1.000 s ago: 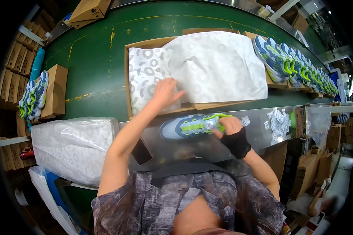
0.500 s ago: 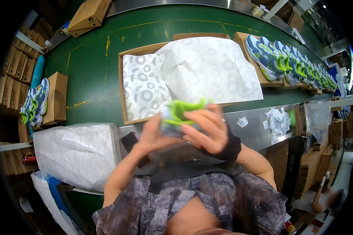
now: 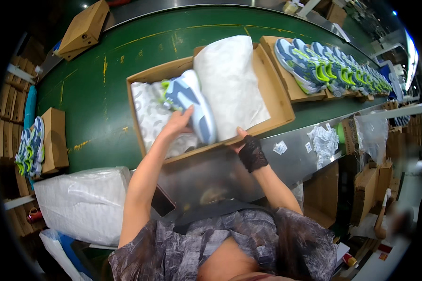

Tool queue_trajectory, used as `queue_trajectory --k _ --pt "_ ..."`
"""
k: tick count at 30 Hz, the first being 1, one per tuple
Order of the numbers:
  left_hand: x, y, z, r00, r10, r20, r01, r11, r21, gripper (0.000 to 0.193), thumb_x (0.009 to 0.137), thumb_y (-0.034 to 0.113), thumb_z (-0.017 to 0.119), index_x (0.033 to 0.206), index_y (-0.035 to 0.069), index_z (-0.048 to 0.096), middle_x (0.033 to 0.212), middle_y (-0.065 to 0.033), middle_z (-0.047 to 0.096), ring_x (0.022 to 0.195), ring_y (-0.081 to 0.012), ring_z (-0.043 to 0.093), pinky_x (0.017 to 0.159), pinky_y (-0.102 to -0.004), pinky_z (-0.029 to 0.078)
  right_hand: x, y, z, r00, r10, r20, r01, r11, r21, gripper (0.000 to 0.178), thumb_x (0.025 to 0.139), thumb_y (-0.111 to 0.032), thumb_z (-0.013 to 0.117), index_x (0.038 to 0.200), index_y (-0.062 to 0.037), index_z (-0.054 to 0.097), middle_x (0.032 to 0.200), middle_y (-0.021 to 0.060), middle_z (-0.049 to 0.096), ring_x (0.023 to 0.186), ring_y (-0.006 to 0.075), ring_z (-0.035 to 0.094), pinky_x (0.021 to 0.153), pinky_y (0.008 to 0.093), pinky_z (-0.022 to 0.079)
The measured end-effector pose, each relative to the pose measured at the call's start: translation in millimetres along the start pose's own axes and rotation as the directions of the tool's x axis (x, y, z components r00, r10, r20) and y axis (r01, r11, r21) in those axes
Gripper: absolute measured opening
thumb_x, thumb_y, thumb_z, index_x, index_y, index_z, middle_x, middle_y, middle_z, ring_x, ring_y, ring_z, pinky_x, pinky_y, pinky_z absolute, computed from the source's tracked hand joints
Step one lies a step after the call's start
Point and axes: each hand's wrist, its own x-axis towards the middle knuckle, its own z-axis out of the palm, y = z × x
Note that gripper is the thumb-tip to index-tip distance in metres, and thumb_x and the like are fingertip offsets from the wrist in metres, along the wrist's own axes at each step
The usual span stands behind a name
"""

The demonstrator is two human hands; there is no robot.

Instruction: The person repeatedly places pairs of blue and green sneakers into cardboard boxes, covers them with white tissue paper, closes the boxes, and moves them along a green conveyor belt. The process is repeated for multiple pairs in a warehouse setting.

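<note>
An open cardboard shoe box lies on the green belt, lined with patterned tissue paper. A blue, white and green sneaker lies in the box's left half. My left hand rests on its near side, fingers spread over it. A white sheet of paper covers the box's right half. My right hand, in a black lace wrist cover, grips the box's near edge under that sheet.
A row of matching sneakers on cardboard runs to the far right. A closed box sits at the far left. A stack of white paper lies near left. More sneakers and a box sit on the left.
Both hands held the sneaker up close to me before. Now the sneaker lies in the box's left half, my left hand on it and my right hand at the box's near edge.
</note>
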Motion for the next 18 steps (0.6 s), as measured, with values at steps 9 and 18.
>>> queue_trajectory --k 9,18 --pt "-98.1 -7.3 -67.6 0.74 0.288 -0.607 -0.46 0.876 -0.145 0.05 0.09 0.04 0.04 0.109 -0.005 0.049 0.094 -0.0136 0.057 0.087 -0.0191 0.055 0.073 -0.032 0.044 15.3 14.6 31.4 0.396 -0.626 0.671 0.492 -0.472 -0.731 0.051 0.07 -0.004 0.052 0.12 -0.0102 0.044 0.127 0.0169 0.04 0.116 0.0314 0.039 0.083 0.0508 0.033" --pt "-43.4 -42.2 -113.0 0.936 0.176 -0.305 -0.263 0.925 -0.273 0.059 0.076 0.05 0.054 0.111 0.002 0.051 0.104 -0.0092 0.057 0.09 -0.0194 0.056 0.071 -0.0343 0.045 -0.5 -11.8 60.1 0.549 -0.377 0.746 0.537 -0.524 -0.66 0.053 0.073 -0.009 0.052 0.124 -0.0187 0.045 0.132 0.0164 0.037 0.122 0.0356 0.034 0.086 0.0556 0.031"
